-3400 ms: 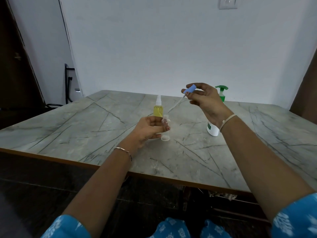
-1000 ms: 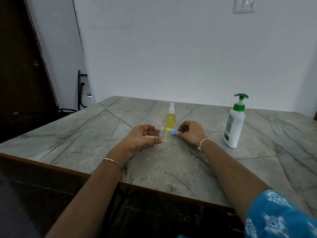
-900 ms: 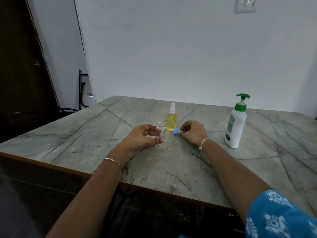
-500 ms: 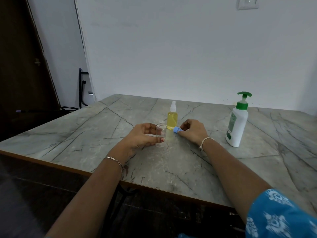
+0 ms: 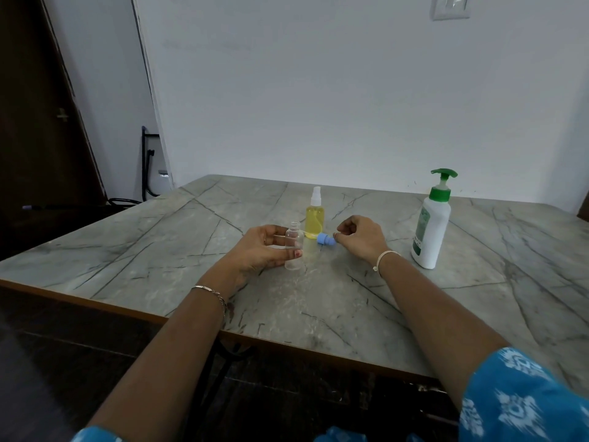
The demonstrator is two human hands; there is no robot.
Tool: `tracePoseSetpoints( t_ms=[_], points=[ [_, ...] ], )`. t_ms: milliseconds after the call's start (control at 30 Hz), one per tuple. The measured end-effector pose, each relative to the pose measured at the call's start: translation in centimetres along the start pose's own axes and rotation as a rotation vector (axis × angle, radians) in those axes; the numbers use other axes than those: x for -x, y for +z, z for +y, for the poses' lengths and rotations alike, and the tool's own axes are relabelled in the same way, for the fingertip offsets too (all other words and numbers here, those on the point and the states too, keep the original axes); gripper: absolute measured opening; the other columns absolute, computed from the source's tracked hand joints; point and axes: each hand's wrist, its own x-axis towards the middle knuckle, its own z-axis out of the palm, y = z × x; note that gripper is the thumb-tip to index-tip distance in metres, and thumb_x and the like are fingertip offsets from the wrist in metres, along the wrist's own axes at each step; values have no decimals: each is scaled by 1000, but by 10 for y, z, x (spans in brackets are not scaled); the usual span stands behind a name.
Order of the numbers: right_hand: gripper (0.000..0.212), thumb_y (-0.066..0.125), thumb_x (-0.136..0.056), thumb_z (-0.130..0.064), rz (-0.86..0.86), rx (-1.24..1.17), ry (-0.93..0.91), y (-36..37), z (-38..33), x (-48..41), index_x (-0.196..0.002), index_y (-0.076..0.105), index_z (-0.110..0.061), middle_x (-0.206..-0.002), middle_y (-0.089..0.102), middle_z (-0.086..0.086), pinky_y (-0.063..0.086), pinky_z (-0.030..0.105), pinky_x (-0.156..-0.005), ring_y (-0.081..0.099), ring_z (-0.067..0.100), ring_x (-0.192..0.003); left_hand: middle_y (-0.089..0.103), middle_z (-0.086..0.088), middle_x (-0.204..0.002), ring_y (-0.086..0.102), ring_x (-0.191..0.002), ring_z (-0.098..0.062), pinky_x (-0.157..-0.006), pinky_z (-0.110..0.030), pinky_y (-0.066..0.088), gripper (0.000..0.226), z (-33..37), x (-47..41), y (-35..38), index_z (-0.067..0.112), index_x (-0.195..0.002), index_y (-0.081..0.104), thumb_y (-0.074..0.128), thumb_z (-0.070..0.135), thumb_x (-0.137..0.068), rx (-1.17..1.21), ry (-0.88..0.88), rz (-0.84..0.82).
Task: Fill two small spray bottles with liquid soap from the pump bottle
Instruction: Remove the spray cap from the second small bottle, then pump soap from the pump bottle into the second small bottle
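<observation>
A clear, empty small spray bottle (image 5: 294, 250) stands uncapped on the marble table (image 5: 159, 250), gripped around its body by my left hand (image 5: 259, 248). Just right of it, my right hand (image 5: 360, 237) pinches the blue spray head (image 5: 325, 240) low at the table surface. Behind them stands a second small spray bottle (image 5: 315, 218) filled with yellow liquid, with its white sprayer on. The white pump bottle (image 5: 432, 228) with a green pump stands upright to the right of my right hand, apart from it.
The table's front edge runs under my forearms. A white wall closes the far side, with a switch plate (image 5: 450, 6) high up. A dark door (image 5: 41, 122) and a black frame (image 5: 148, 164) stand at the left.
The right hand brought the blue spray head down from above the table to beside the clear bottle. Over the last second both hands have stayed nearly still.
</observation>
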Motion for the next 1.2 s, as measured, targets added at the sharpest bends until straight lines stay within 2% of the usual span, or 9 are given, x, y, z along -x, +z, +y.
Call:
tracePoseSetpoints(
  t_ms=[167, 367, 500, 633, 733, 800, 900, 1000, 1200],
  points=[
    [11, 71, -81, -10, 84, -17, -82, -20, 1, 10, -89, 66, -16, -88, 68, -1, 50, 25, -77, 61, 11, -77, 73, -9, -105, 69, -101, -17, -81, -32, 59, 41, 2, -1, 7, 10, -109, 68, 83, 6, -71, -20, 8, -23],
    [16, 72, -81, -9, 242, -35, -183, -48, 4, 26, -83, 64, -22, -79, 68, -7, 54, 28, -72, 60, 8, -68, 71, -12, -107, 70, -96, -17, -79, -30, 59, 40, 9, -8, 33, 9, -109, 66, 80, 4, -72, 15, 0, -88],
    [16, 76, -82, -16, 290, -11, -224, -62, 6, 37, -84, 62, -24, -76, 66, -10, 55, 32, -70, 60, 8, -69, 71, -12, -106, 70, -96, -17, -84, -35, 58, 45, 10, -18, 61, 4, -115, 64, 80, 4, -73, 11, -7, -127],
    [14, 74, -84, -27, 393, 89, -270, -78, 9, 46, -86, 61, -23, -79, 64, -12, 48, 29, -66, 56, 10, -73, 71, -2, -98, 68, -92, -10, -83, -29, 58, 43, 16, -29, 88, 9, -114, 64, 81, 12, -74, -18, 1, -133],
    [18, 70, -88, -37, 514, 195, -302, -90, 15, 49, -87, 62, -21, -77, 59, -12, 43, 30, -65, 51, 11, -75, 70, -1, -96, 67, -92, -12, -85, -32, 56, 41, 19, -37, 105, 9, -113, 64, 80, 13, -76, -25, -3, -130],
    [20, 68, -89, -37, 642, 267, -365, -97, 21, 49, -93, 64, -18, -80, 59, -4, 45, 35, -72, 51, 16, -79, 69, -3, -98, 67, -93, -14, -84, -31, 56, 42, 19, -42, 114, 7, -114, 63, 80, 13, -77, -39, -9, -121],
    [39, 69, -87, -37, 793, 298, -316, -103, 33, 47, -116, 56, -15, -112, 57, 8, 40, 42, -88, 52, 27, -104, 67, -5, -96, 65, -85, -11, -73, -25, 57, 42, 19, -48, 125, 4, -116, 61, 78, 10, -78, -60, -10, -117],
    [67, 74, -80, -39, 777, 131, -181, -106, 44, 43, -134, 42, -14, -139, 39, 10, 27, 40, -99, 37, 28, -128, 66, -8, -97, 64, -81, -9, -60, -16, 55, 42, 19, -54, 132, 1, -117, 59, 76, 6, -79, -65, -18, -124],
    [103, 84, -71, -37, 545, -262, 34, -110, 65, 22, -148, 20, -16, -148, 26, 5, 27, 49, -116, 29, 24, -138, 66, -7, -96, 64, -86, -13, -64, -19, 57, 43, 18, -69, 138, 1, -118, 58, 76, 6, -79, -105, -13, -138]
  ],
)
